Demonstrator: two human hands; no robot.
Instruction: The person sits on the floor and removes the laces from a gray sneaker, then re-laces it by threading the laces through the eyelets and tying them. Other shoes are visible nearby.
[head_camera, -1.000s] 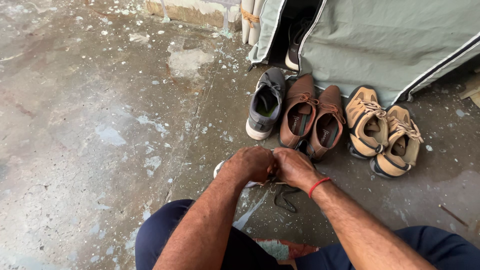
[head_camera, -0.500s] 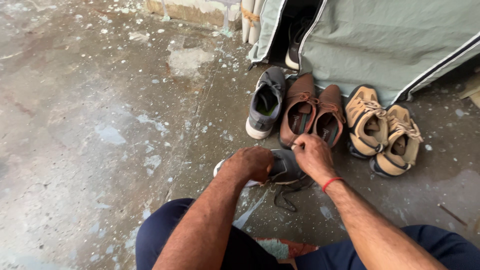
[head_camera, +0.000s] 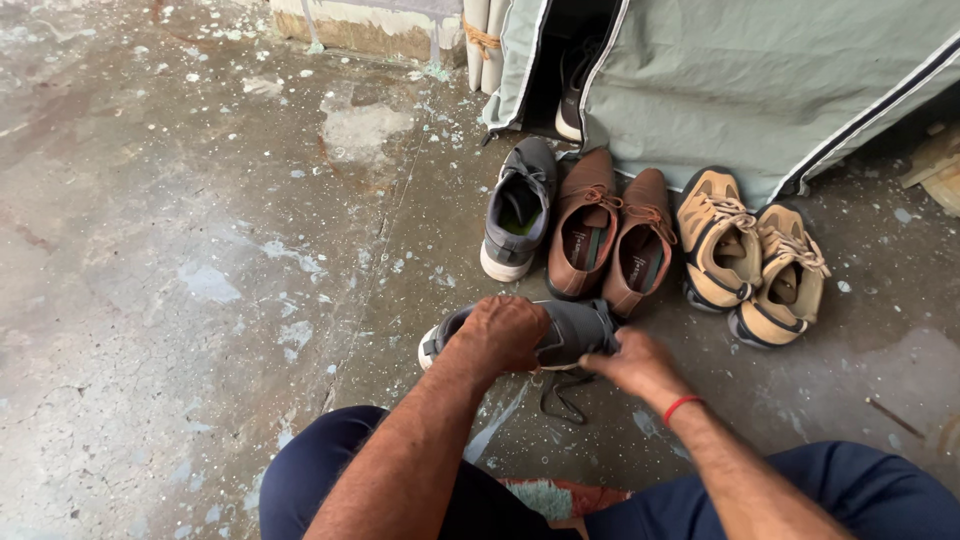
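A grey sneaker (head_camera: 578, 330) with a white sole lies on its side on the concrete floor in front of my knees. My left hand (head_camera: 505, 335) grips its middle from above. At the shoe's right end, my right hand (head_camera: 632, 364), with a red band at the wrist, pinches its dark lace (head_camera: 560, 395), which hangs in a loose loop below the shoe.
Behind it stand a matching grey sneaker (head_camera: 518, 208), a pair of brown leather shoes (head_camera: 612, 233) and a pair of tan lace-up shoes (head_camera: 750, 256). A grey fabric shoe rack cover (head_camera: 760, 80) with another shoe inside stands at the back. A rag (head_camera: 545, 497) lies between my knees.
My right hand has moved from beside my left hand out to the shoe's right end and down, pulling at the lace. The grey sneaker now shows more between my hands.
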